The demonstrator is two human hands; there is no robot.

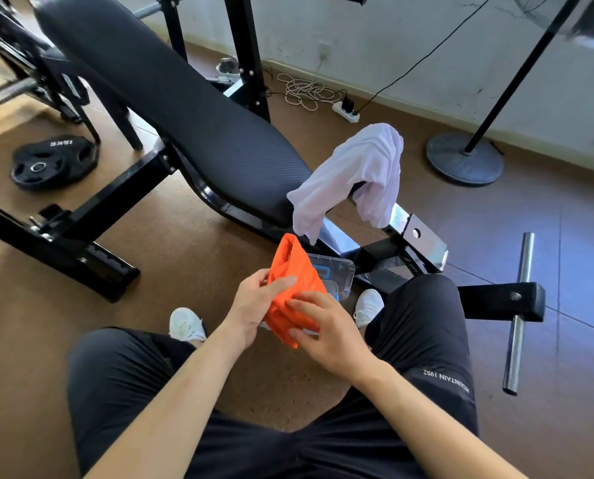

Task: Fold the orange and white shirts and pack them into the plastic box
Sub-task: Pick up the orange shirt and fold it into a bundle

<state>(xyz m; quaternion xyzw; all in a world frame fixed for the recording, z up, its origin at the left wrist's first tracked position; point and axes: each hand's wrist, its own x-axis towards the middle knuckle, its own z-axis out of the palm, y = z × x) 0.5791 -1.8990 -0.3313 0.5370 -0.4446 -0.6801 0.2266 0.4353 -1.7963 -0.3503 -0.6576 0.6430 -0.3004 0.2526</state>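
The orange shirt point(290, 271) is bunched into a compact bundle held in the air between my knees. My left hand point(254, 307) grips its left side with the thumb across the cloth. My right hand point(326, 328) clasps its lower right part. Right behind the bundle, on the floor, stands the clear plastic box point(340, 273) with blue clips, partly hidden by the shirt. The white shirt point(354, 174) hangs unfolded over the end of the black weight bench point(192, 126), above the box.
The bench's steel frame and foot bar point(516, 316) stretch to the right. A weight plate point(52, 162) lies on the floor at left. A fan stand base point(464, 159) and a power strip point(345, 110) with cables sit near the wall.
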